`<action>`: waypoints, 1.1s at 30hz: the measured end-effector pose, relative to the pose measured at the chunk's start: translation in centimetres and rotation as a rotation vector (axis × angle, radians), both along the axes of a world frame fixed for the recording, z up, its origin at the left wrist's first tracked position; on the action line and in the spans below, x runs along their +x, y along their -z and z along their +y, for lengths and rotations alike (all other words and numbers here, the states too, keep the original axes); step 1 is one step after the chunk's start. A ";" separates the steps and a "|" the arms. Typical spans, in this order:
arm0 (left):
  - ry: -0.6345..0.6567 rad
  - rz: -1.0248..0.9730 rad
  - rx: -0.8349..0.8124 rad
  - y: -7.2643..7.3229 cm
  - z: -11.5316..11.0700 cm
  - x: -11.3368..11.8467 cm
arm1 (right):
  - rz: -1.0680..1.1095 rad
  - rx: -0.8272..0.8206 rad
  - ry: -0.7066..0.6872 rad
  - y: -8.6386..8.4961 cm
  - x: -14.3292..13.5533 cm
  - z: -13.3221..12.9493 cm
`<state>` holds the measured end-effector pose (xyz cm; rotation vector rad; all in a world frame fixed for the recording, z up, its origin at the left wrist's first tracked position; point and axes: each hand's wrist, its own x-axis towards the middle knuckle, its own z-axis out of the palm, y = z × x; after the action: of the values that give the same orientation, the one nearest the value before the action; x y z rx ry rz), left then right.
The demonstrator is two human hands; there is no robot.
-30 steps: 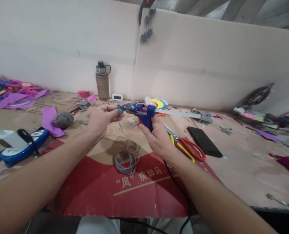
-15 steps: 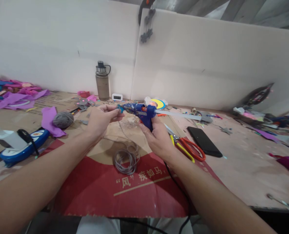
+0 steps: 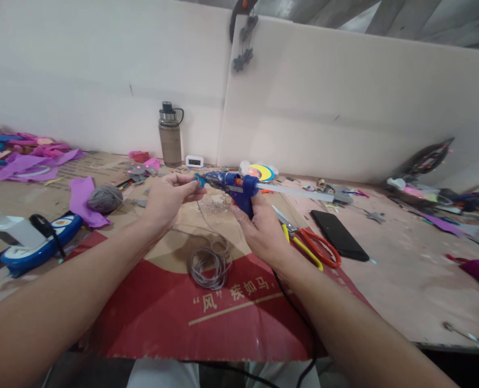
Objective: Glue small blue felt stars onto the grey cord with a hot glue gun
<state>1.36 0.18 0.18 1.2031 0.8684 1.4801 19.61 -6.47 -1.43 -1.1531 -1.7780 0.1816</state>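
Observation:
My right hand (image 3: pixel 259 223) is wrapped round the handle of a blue hot glue gun (image 3: pixel 243 191), held level with its nozzle pointing left. A long whitish glue stick (image 3: pixel 296 190) juts out of its back end. Between the thumb and fingers of my left hand (image 3: pixel 172 194) is a small blue piece (image 3: pixel 200 180), right at the nozzle; its exact shape is mostly hidden. Below the hands, a loose coil of grey cord (image 3: pixel 209 268) lies on a red and brown cardboard sheet (image 3: pixel 150 318), and a strand runs up from it towards my left hand.
Red-handled scissors (image 3: pixel 318 248), yellow-handled pliers (image 3: pixel 304 250) and a black phone (image 3: pixel 339 235) lie to the right. Leftward are a grey yarn ball (image 3: pixel 105 199), purple fabric (image 3: pixel 84 202) and a blue power strip (image 3: pixel 41 245). A bottle (image 3: pixel 170 137) and small clock (image 3: pixel 194 161) stand behind.

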 end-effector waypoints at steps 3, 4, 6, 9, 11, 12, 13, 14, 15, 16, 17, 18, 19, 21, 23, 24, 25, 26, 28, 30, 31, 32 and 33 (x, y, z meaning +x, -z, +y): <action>0.001 0.012 0.002 0.1 0.0 0.0 | 0.004 0.004 -0.004 -0.1 -0.1 -0.1; -0.004 0.017 0.001 0.1 0.0 0.0 | 0.005 0.000 -0.006 -0.1 -0.1 -0.1; -0.011 0.024 -0.003 0.0 0.0 0.0 | 0.008 -0.012 -0.007 -0.1 -0.1 -0.2; -0.003 0.018 0.000 0.0 -0.1 0.0 | 0.013 -0.006 -0.012 -0.1 -0.2 -0.2; 0.007 0.007 0.000 -0.1 -0.1 0.0 | 0.024 -0.003 -0.009 -0.1 -0.2 -0.2; 0.008 -0.001 -0.003 -0.1 -0.1 0.0 | 0.034 -0.006 -0.008 -0.2 -0.2 -0.2; 0.010 -0.008 -0.011 -0.2 -0.1 -0.1 | 0.048 -0.011 -0.010 -0.2 -0.2 -0.2; 0.010 -0.015 -0.023 -0.2 -0.2 -0.1 | 0.068 -0.018 -0.015 -0.2 -0.2 -0.2; 0.009 -0.022 -0.034 -0.3 -0.2 -0.1 | 0.091 -0.029 -0.022 -0.2 -0.1 -0.1; 0.010 -0.028 -0.043 -0.3 -0.2 -0.1 | 0.120 -0.047 -0.026 -0.2 -0.1 -0.1; 0.015 -0.033 -0.049 -0.4 -0.2 -0.1 | 0.154 -0.074 -0.029 -0.2 0.0 -0.1; 0.024 -0.036 -0.051 -0.4 -0.2 -0.1 | 0.197 -0.108 -0.034 -0.1 0.1 0.0; 0.033 -0.041 -0.050 -0.4 -0.2 -0.2 | 0.248 -0.149 -0.047 -0.1 0.2 0.1; 0.046 -0.051 -0.054 -0.4 -0.2 -0.2 | 0.378 -0.232 -0.094 0.1 0.3 0.4; 0.042 -0.066 -0.071 -0.4 -0.1 -0.2 | 0.520 -0.287 -0.178 0.1 0.4 0.7; 0.035 -0.075 -0.080 -0.3 -0.1 -0.3 | 0.586 -0.304 -0.221 0.1 0.5 0.8; 0.031 -0.083 -0.085 -0.3 0.0 -0.3 | 0.648 -0.316 -0.256 0.1 0.5 1.0; 0.031 -0.091 -0.087 -0.3 0.1 -0.3 | 0.703 -0.327 -0.281 0.1 0.6 1.2; 0.032 -0.101 -0.084 -0.2 0.3 -0.4 | 0.779 -0.360 -0.289 0.2 0.8 1.7; 0.034 -0.098 -0.080 -0.1 0.3 -0.4 | 0.767 -0.397 -0.207 0.6 1.5 2.4; 0.035 -0.091 -0.077 -0.1 0.3 -0.3 | 0.708 -0.416 -0.139 0.9 1.9 2.9; 0.036 -0.079 -0.073 -0.1 0.3 -0.3 | 0.613 -0.426 -0.050 1.3 2.3 3.3; 0.039 -0.063 -0.065 -0.1 0.3 -0.2 | 0.474 -0.445 0.039 1.7 2.8 3.8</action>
<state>1.15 0.43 0.25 1.1136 0.8398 1.4403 22.37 -2.67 -3.10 -1.3178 -1.3227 0.7917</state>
